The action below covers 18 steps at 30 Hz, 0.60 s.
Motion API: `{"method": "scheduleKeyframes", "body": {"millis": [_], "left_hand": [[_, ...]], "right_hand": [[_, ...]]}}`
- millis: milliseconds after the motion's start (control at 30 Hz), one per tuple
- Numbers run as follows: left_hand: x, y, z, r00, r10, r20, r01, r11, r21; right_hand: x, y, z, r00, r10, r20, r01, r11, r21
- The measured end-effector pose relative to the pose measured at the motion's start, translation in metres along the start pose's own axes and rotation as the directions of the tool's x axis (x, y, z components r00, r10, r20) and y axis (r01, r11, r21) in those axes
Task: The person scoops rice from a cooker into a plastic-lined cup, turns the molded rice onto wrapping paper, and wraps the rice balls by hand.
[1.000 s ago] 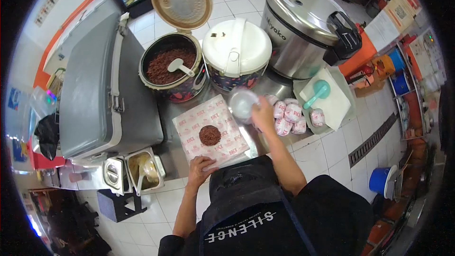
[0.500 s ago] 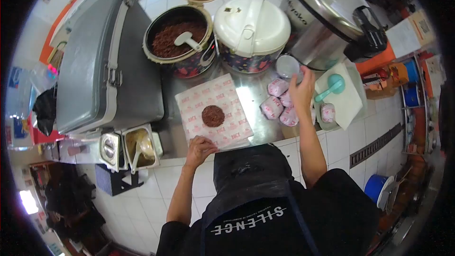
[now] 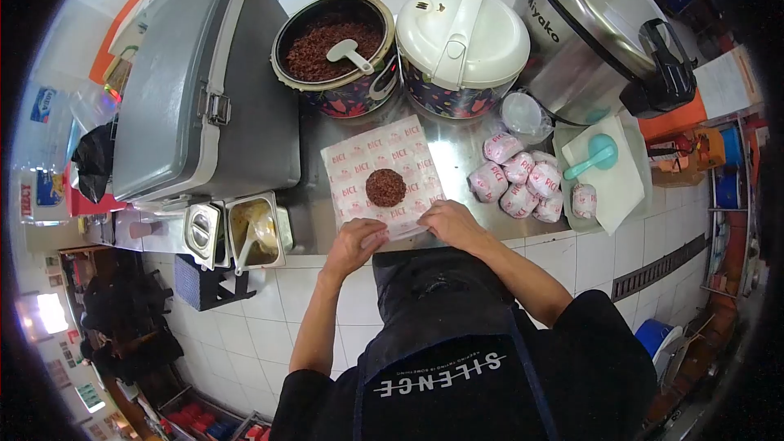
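Note:
A round mound of red-brown rice [image 3: 385,188] lies on a square sheet of wrapping paper [image 3: 347,159] printed with "RICE". My left hand [image 3: 357,242] is closed on the paper's near left corner. At the near right corner, my right hand [image 3: 451,224] pinches the same edge, which looks slightly raised between the two hands. Several paper-wrapped bundles [image 3: 518,168] are piled to the right of my right hand. Behind them stands a clear plastic cup [image 3: 523,114].
An open rice cooker [image 3: 327,42] with a white paddle [image 3: 346,52] stands at the back, beside a closed cooker [image 3: 462,33] and a tall steel one [image 3: 584,41]. A grey cooler box [image 3: 208,98] and metal pans [image 3: 253,233] are left. A turquoise scoop [image 3: 603,152] lies right.
My right hand has come from the cup and wrapped bundles to the near right corner of the paper and pinched it. My left hand stays on the paper's near edge. The view has shifted slightly.

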<state>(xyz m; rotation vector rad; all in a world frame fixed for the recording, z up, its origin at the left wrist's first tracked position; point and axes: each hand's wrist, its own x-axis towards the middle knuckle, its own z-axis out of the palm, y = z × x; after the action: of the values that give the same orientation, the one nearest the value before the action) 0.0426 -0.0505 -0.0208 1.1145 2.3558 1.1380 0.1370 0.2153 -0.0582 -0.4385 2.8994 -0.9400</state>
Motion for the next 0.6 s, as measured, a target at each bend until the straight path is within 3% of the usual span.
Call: {"method": "scheduleKeyframes", "body": {"millis": [133,233,333,533,600], "left_hand": [[-0.004,0.013,-0.005,0.997,0.016,0.07,-0.027,0.988,0.151],[-0.01,0.01,-0.001,0.993,-0.062,0.103,0.046,0.988,0.148],[-0.014,0.002,0.0,0.99,-0.088,0.113,0.076,0.992,0.104],[-0.01,0.0,-0.008,0.975,-0.197,0.106,0.195,0.98,0.029],[-0.006,0.0,-0.008,0.96,-0.247,0.134,0.249,0.968,0.003]], "right_hand": [[0.002,-0.001,-0.005,0.998,0.059,-0.007,-0.059,0.996,-0.065],[0.002,0.001,0.0,0.997,0.037,-0.06,-0.04,0.998,-0.057],[-0.001,0.001,-0.006,1.0,-0.018,-0.003,0.018,0.997,-0.077],[-0.001,-0.016,-0.028,0.995,0.051,0.083,-0.061,0.991,0.119],[0.0,-0.011,-0.023,0.998,-0.012,0.057,0.005,0.993,0.115]]}}
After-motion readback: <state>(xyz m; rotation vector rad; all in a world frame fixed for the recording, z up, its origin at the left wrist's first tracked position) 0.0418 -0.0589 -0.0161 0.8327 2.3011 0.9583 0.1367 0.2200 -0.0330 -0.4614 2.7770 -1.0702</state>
